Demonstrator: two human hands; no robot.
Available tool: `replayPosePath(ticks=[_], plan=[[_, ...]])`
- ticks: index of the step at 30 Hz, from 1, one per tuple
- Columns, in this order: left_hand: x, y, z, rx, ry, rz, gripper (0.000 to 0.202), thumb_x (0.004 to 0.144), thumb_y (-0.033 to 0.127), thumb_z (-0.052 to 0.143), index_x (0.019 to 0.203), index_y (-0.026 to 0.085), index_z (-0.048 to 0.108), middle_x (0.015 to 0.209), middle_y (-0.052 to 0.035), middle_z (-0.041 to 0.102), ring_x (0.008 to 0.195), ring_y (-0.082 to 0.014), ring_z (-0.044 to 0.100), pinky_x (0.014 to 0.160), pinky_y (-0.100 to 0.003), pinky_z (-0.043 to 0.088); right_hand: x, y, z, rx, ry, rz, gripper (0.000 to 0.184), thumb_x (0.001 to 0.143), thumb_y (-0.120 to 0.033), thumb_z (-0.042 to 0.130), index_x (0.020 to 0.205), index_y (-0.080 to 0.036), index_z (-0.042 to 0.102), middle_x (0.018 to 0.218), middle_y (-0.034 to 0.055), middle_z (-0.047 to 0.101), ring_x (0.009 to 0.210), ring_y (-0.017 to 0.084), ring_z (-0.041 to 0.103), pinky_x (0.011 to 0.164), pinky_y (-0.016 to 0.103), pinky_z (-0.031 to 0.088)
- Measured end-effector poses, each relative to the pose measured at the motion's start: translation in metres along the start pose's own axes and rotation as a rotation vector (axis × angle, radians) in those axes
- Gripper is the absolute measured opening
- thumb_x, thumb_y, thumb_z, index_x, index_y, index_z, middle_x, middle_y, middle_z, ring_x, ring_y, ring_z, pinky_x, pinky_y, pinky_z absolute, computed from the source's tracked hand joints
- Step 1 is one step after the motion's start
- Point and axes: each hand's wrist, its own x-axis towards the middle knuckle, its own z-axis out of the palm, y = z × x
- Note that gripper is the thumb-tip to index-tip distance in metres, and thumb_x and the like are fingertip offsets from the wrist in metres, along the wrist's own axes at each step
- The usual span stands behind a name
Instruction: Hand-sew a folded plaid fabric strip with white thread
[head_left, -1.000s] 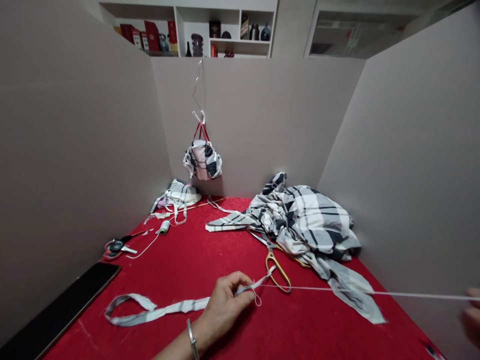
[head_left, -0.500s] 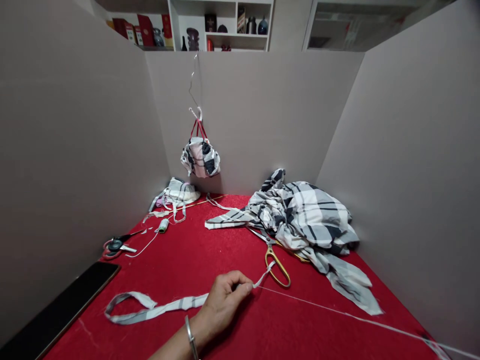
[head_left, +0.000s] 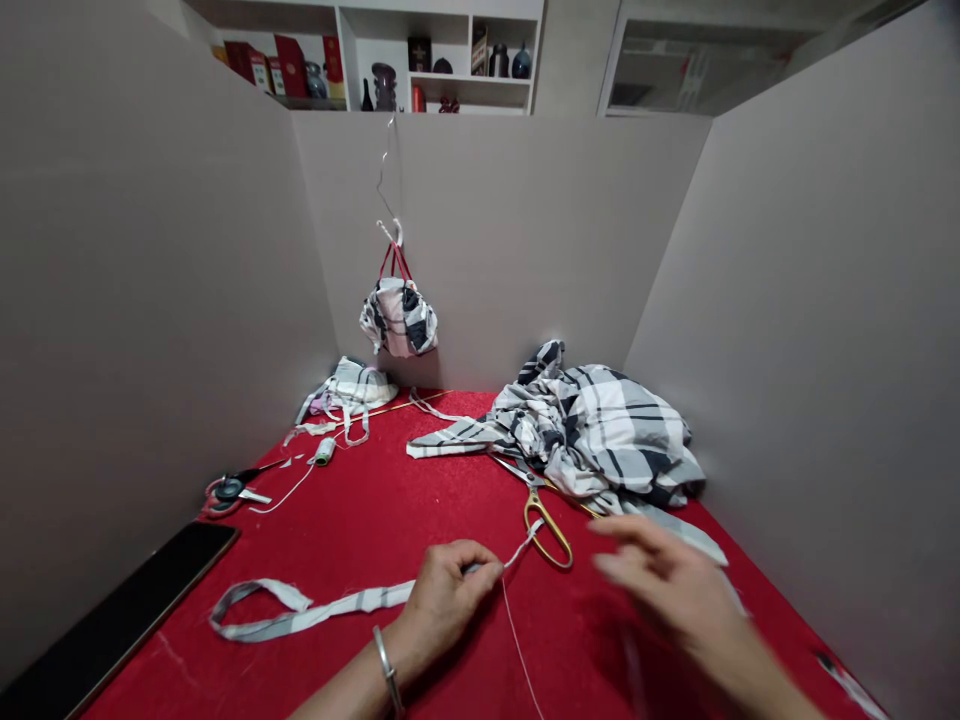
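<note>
A narrow checked fabric strip [head_left: 367, 600] runs through my left hand [head_left: 450, 590], which is closed in a pinch on it. Its thin twisted end pokes out past the fingertips toward the gold-handled scissors [head_left: 547, 530], lying over one handle loop. From the pinch a white thread [head_left: 517, 640] trails down to the bottom edge. My right hand [head_left: 667, 590] is in the air right of the scissors, blurred, with thumb and forefinger apart and nothing visible between them. A crumpled checked cloth [head_left: 622, 430] lies behind it, over the scissors' tips.
On the left of the red cloth lie a dark flat phone-like slab [head_left: 127, 620], small scissors [head_left: 225, 492], a thread spool [head_left: 325, 452] and checked scraps [head_left: 360, 382]. A checked bundle [head_left: 400, 318] hangs from a hook on the back panel [head_left: 510, 230]. Side panels stand left and right.
My right hand has come into view from the right. The thread, earlier stretched taut to the right edge, now drops downward from my left hand, which has stayed in place.
</note>
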Motion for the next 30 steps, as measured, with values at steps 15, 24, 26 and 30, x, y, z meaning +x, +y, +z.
replayPosePath(ticks=[15, 24, 26, 30], plan=[[0.005, -0.001, -0.003, 0.257, -0.113, 0.058, 0.012, 0.073, 0.018, 0.054, 0.073, 0.015, 0.066, 0.068, -0.0006, 0.061, 0.063, -0.0116, 0.050, 0.057, -0.020, 0.032, 0.056, 0.078, 0.043, -0.276, -0.424, 0.051, 0.013, 0.065, -0.019, 0.057, 0.058, -0.013, 0.065, 0.048, -0.0034, 0.047, 0.049, 0.010, 0.036, 0.046, 0.021, 0.022], [0.007, -0.011, 0.001, 0.224, -0.145, -0.065, 0.011, 0.071, 0.023, 0.055, 0.068, 0.014, 0.061, 0.058, 0.0042, 0.052, 0.055, -0.0095, 0.043, 0.049, -0.020, 0.026, 0.053, 0.072, 0.034, -0.194, -0.484, 0.122, 0.016, 0.065, -0.024, 0.059, 0.071, -0.013, 0.068, 0.049, -0.0052, 0.042, 0.047, 0.009, 0.031, 0.046, 0.021, 0.020], [0.006, -0.010, 0.000, 0.216, -0.148, -0.055, 0.011, 0.071, 0.023, 0.057, 0.067, 0.014, 0.061, 0.058, 0.0044, 0.051, 0.056, -0.0095, 0.042, 0.050, -0.020, 0.026, 0.051, 0.068, 0.034, -0.167, -0.492, 0.136, 0.018, 0.065, -0.027, 0.060, 0.070, -0.012, 0.068, 0.049, -0.0048, 0.042, 0.047, 0.009, 0.030, 0.045, 0.022, 0.020], [0.005, -0.003, -0.001, 0.183, -0.157, -0.038, 0.020, 0.078, 0.029, 0.052, 0.069, 0.014, 0.062, 0.062, 0.0024, 0.054, 0.058, -0.0104, 0.044, 0.052, -0.020, 0.029, 0.049, 0.061, 0.030, -0.114, -0.487, 0.162, 0.019, 0.063, -0.029, 0.062, 0.070, -0.012, 0.068, 0.050, -0.0053, 0.040, 0.048, 0.009, 0.029, 0.046, 0.022, 0.020]])
